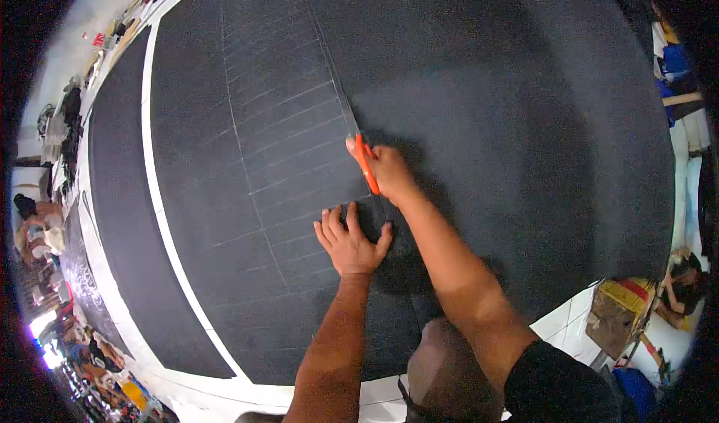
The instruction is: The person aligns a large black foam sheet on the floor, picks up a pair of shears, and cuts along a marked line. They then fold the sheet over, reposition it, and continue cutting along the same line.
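Black fabric (479, 123) lies spread out flat, marked with thin pale lines like the rungs of a ladder. My right hand (389, 172) grips orange-handled scissors (365, 165), whose blades point up and away along a long line in the fabric. Below and to the left of the scissors, my left hand (350, 243) presses flat on the marked fabric with its fingers spread. The thumb of my left hand rests near the line below the scissors.
A separate black strip (120, 198) lies at the left beyond a white gap. A worn box (614, 314) stands on the tiles at the lower right. Other people (683, 284) (45, 232) are at the right and left edges, beside assorted clutter.
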The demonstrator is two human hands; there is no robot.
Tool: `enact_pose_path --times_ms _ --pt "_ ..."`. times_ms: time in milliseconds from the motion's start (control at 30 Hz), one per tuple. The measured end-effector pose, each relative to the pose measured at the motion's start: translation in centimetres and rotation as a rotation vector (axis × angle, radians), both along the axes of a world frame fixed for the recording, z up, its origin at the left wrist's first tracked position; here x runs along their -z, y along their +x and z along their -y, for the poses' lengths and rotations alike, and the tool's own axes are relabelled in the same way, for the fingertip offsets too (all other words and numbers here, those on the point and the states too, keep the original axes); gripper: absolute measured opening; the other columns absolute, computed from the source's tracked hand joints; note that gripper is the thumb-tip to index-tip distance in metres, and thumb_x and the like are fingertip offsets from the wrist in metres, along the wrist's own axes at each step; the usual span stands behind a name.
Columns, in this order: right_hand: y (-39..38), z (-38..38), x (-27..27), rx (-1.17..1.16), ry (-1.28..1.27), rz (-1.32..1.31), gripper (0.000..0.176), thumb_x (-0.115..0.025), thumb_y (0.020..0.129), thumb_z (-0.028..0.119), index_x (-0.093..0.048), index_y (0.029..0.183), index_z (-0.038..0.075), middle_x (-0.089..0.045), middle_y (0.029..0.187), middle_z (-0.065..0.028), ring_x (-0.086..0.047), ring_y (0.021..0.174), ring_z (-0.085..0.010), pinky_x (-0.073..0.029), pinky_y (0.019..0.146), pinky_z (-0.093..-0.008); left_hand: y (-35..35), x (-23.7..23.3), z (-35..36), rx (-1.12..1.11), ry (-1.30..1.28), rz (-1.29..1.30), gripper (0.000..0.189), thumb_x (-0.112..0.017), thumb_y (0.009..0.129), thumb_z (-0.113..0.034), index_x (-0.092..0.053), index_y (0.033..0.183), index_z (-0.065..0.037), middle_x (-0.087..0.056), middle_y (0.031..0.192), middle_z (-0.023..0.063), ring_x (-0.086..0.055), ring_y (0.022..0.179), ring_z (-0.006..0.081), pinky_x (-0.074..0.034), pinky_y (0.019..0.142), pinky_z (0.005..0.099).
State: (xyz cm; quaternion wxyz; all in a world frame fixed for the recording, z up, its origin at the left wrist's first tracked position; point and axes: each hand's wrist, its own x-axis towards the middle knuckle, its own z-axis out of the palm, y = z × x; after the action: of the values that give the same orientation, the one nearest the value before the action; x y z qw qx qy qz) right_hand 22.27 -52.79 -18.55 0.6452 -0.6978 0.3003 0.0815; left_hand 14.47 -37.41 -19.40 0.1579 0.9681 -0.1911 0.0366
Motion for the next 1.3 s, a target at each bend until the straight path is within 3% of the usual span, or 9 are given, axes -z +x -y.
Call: enact_pose_path --times_ms 33,133,233,533,733,1033,1133,1233,1300 --pt "0.1 0.1 -0.2 0.002 0.02 -0.01 0.063 -0.058 0.085 0.065 -0.047 0.055 0.011 -0.042 0.053 0.0025 -0.04 0.05 -0.0115 -0.032 0.048 -0.0311 0.2 0.0 0.0 0.005 0.004 -0.015 0.077 -0.067 0.071 -0.057 -0.05 0.127 -0.008 -0.044 0.129 0.02 -0.035 0.128 0.0427 -0.021 0.11 0.0594" --pt "0.3 -0.1 -1.4 0.013 -0.032 -0.067 0.06 -0.06 0.086 0.06 -0.059 0.064 0.005 -0.053 0.054 -0.0085 -0.051 0.053 -0.0194 -0.042 0.055 -0.0367 0.5 0.3 0.2 -0.008 -0.013 0.004 0.075 -0.067 0.071 -0.059 -0.053 0.124 -0.007 -0.046 0.125 0.0197 -0.036 0.128 0.0422 -0.022 0.109 0.0608" --pt "1.0 -0.4 -3.4 0.08 -0.09 -0.09 0.054 -0.062 0.088 0.054 -0.059 0.066 0.005 -0.052 0.055 -0.007 -0.05 0.054 -0.0155 -0.04 0.053 -0.0345 1.1 0.5 0.5 -0.021 -0.004 -0.024 0.074 -0.065 0.072 -0.061 -0.055 0.122 -0.007 -0.047 0.124 0.0188 -0.036 0.128 0.041 -0.023 0.109 0.061" --pt "4.4 0.9 -3.0 0.055 0.011 -0.141 0.055 -0.06 0.088 0.055 -0.058 0.066 0.005 -0.053 0.056 -0.0067 -0.05 0.052 -0.0182 -0.039 0.052 -0.0352 0.4 1.1 -0.1 -0.026 0.019 -0.011 0.073 -0.062 0.074 -0.066 -0.057 0.119 -0.009 -0.047 0.123 0.0179 -0.035 0.129 0.0383 -0.023 0.109 0.0595" --pt "7.5 1.8 -2.3 0.04 -0.2 -0.097 0.059 -0.06 0.087 0.059 -0.058 0.064 0.004 -0.052 0.053 -0.0087 -0.052 0.05 -0.021 -0.042 0.053 -0.0361 0.5 0.9 -0.2 -0.001 0.007 -0.003 0.071 -0.062 0.076 -0.063 -0.056 0.119 -0.007 -0.046 0.123 0.0183 -0.035 0.129 0.0396 -0.023 0.109 0.0598" --pt "12.3 3.4 -2.5 -0.005 -0.116 -0.089 0.066 -0.057 0.084 0.066 -0.057 0.059 0.005 -0.054 0.053 -0.0098 -0.053 0.05 -0.0249 -0.042 0.054 -0.0384 0.5 0.8 -0.1 -0.012 0.028 -0.056 0.07 -0.063 0.076 -0.063 -0.056 0.119 -0.008 -0.046 0.123 0.0191 -0.035 0.128 0.0402 -0.023 0.108 0.0606" --pt "13.8 3.7 -2.8 0.005 -0.147 -0.095 0.069 -0.056 0.083 0.068 -0.056 0.056 0.005 -0.054 0.053 -0.0102 -0.053 0.05 -0.0248 -0.042 0.054 -0.0389 0.5 0.9 -0.1 -0.016 0.032 -0.045 0.07 -0.063 0.075 -0.064 -0.057 0.117 -0.008 -0.047 0.123 0.0194 -0.037 0.127 0.0401 -0.024 0.108 0.0607" --pt "15.2 4.1 -2.6 0.023 -0.089 -0.106 0.065 -0.06 0.08 0.07 -0.044 0.056 0.012 -0.042 0.054 0.0007 -0.041 0.051 -0.013 -0.034 0.049 -0.0327 0.5 0.7 -0.1 -0.01 0.051 -0.048 0.071 -0.063 0.075 -0.065 -0.057 0.117 -0.008 -0.046 0.122 0.0194 -0.037 0.126 0.0402 -0.025 0.107 0.0606" --pt "16.2 4.5 -2.3 0.011 -0.09 -0.079 0.065 -0.06 0.08 0.07 -0.044 0.056 0.012 -0.042 0.054 0.0006 -0.041 0.051 -0.0132 -0.034 0.049 -0.0323 0.5 0.7 -0.2 -0.004 0.061 -0.039 0.071 -0.063 0.075 -0.065 -0.057 0.117 -0.008 -0.046 0.122 0.0197 -0.038 0.125 0.0405 -0.025 0.107 0.0608"
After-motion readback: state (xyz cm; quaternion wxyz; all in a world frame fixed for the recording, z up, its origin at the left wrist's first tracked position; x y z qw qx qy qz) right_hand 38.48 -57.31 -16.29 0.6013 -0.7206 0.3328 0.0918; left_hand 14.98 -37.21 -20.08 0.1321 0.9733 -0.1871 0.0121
